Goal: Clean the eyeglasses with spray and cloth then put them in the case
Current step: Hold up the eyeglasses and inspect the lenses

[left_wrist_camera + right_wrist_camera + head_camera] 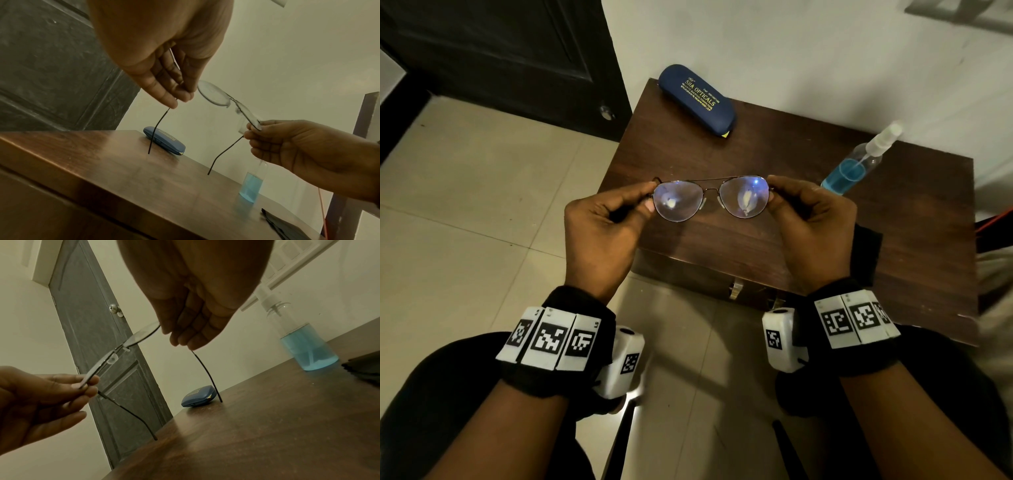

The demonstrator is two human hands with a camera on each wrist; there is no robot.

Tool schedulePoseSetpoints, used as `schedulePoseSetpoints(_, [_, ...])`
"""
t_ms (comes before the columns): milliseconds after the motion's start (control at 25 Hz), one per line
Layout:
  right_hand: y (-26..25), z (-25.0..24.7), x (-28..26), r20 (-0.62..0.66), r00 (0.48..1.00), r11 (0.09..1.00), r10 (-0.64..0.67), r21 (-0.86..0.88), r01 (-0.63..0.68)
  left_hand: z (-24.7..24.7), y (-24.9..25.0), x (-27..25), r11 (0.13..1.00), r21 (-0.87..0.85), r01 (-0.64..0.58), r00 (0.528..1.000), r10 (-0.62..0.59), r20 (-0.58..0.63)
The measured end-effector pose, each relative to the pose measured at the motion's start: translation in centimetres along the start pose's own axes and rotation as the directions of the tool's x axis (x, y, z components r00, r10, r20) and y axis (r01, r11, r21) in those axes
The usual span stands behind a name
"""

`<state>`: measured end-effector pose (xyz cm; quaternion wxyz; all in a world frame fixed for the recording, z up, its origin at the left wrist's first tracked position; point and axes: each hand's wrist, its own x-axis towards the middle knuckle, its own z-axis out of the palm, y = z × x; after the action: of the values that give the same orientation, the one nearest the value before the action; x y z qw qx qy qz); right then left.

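Note:
I hold thin metal-framed eyeglasses (711, 199) level above the brown wooden table (756, 240). My left hand (604, 226) pinches the frame's left end, and my right hand (808, 222) pinches its right end. Both temple arms hang open, pointing down at the tabletop, as the left wrist view shows on the eyeglasses (213, 95) and the right wrist view on the eyeglasses (141, 334). A shut blue glasses case (697, 99) lies at the table's far left. A clear spray bottle (856, 164) with blue liquid stands far right. A dark folded cloth (283, 227) lies near the bottle.
The table stands against a pale wall (808, 51), with a dark door (500, 51) to the left. Tiled floor (465, 205) lies left of and in front of the table. The table's front holds a drawer with a metal handle (738, 287).

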<state>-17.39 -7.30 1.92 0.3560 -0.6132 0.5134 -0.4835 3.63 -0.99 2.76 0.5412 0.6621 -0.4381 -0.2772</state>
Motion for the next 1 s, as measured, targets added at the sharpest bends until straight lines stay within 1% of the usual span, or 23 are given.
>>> schedulePoseSetpoints(160, [0.4,-0.1,0.1,0.033,0.997,0.998,0.067,0.009,-0.067,0.1,-0.7,0.1,0.995,0.061,0.084,0.995,-0.087,0.044])
schedulePoseSetpoints(240, [0.6,-0.1,0.2,0.041,0.995,0.995,0.088,-0.047,-0.086,0.3,-1.2,0.1,0.988,0.094,0.124,0.99,-0.129,0.056])
schedulePoseSetpoints(320, [0.8,0.1,0.1,0.06,0.992,0.99,0.115,-0.09,-0.11,0.5,-1.6,0.1,0.979,0.15,0.135,0.987,-0.146,0.066])
schedulePoseSetpoints(440, [1.4,0.3,0.2,0.082,0.981,0.979,0.174,-0.125,-0.163,0.8,-2.3,0.1,0.948,0.31,0.072,0.987,-0.113,0.117])
schedulePoseSetpoints(560, [2.0,0.4,0.2,0.096,0.97,0.964,0.225,-0.165,-0.207,1.2,-2.9,0.1,0.914,0.405,0.036,0.986,-0.098,0.133])
schedulePoseSetpoints(680, [2.6,0.6,0.2,0.106,0.958,0.941,0.265,-0.243,-0.234,1.6,-3.2,0.1,0.854,0.519,-0.024,0.986,-0.065,0.153])
schedulePoseSetpoints(800, [3.3,0.9,0.1,0.094,0.945,0.924,0.314,-0.26,-0.281,1.9,-3.5,0.2,0.82,0.573,-0.023,0.984,-0.082,0.157])
schedulePoseSetpoints(1000, [4.2,1.4,0.1,0.093,0.925,0.902,0.367,-0.277,-0.33,2.1,-4.0,0.3,0.802,0.598,-0.013,0.98,-0.11,0.168])
